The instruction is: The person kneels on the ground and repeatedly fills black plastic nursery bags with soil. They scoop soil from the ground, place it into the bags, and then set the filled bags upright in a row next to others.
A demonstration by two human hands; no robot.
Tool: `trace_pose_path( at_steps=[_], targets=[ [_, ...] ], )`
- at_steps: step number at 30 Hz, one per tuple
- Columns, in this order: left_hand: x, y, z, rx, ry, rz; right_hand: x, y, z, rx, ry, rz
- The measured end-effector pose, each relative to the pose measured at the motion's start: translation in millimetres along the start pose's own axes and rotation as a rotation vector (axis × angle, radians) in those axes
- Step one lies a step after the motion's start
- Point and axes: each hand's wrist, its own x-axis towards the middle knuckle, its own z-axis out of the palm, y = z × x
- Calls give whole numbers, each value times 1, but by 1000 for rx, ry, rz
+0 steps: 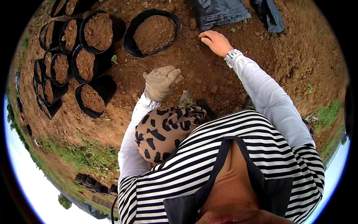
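Note:
My left hand [162, 82] wears a soil-stained glove and hovers over the ground in front of my knee. Its fingers are loosely bent, the thumb stands apart, and I see nothing held; the palm is hidden. My bare right hand [216, 43] reaches forward, fingers half curled and nothing visible in them. Just beyond its fingertips lie flat black plastic grow bags [222, 14], apparently stacked. Ahead and to the left stands a wide black grow bag [128, 42] with brown soil [155, 33] inside, below its rim.
Several soil-filled black bags [107, 84] stand close together on the left. Another folded black plastic bag [270, 16] lies at the upper right. Loose, cloddy earth [291, 56] surrounds me. Grass [84, 154] grows behind on the left, with dark pots [92, 183] farther off.

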Motion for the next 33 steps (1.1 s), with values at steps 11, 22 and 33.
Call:
trace_pose_path(
  at_steps=[11,22,33],
  targets=[
    [108,-4,64,-251,-656,-674,21,-3,28,-97,-10,-278],
    [18,54,148,-457,-107,-496,-66,30,100,568,137,-14],
    [28,47,172,-1166,160,-411,-94,-33,55,1842,46,467]
  ],
)
